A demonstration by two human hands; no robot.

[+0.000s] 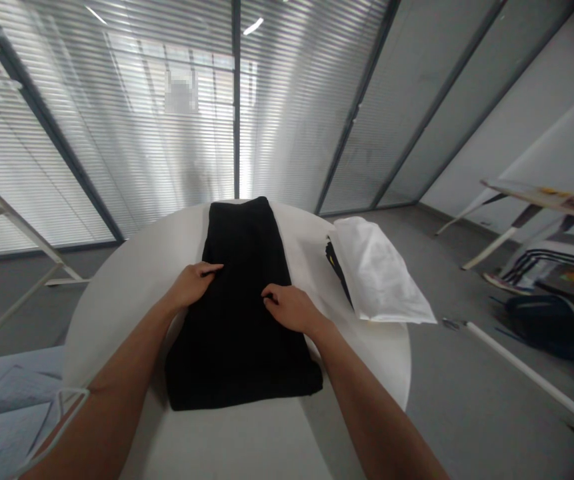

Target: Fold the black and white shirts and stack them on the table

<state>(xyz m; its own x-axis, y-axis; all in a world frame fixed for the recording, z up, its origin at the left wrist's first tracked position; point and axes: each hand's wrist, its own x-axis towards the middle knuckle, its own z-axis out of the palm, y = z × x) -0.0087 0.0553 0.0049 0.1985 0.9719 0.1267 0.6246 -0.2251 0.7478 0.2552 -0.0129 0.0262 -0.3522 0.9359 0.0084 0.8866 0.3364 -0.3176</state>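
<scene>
Bare left forearm and bare right forearm reached forward, angled inward. Bare left hand lay palm down, flat; bare right hand palm down, slightly curled, near the left.

Head-worn view, forward and down onto left hand and right hand

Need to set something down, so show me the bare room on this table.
Bare white tabletop shows on the round table left of the folded black garment, and along the near edge below it. It is crowded on the right, where the folded white cloth lies beside the garment, and mid-garment, under the left hand and right hand.
</scene>
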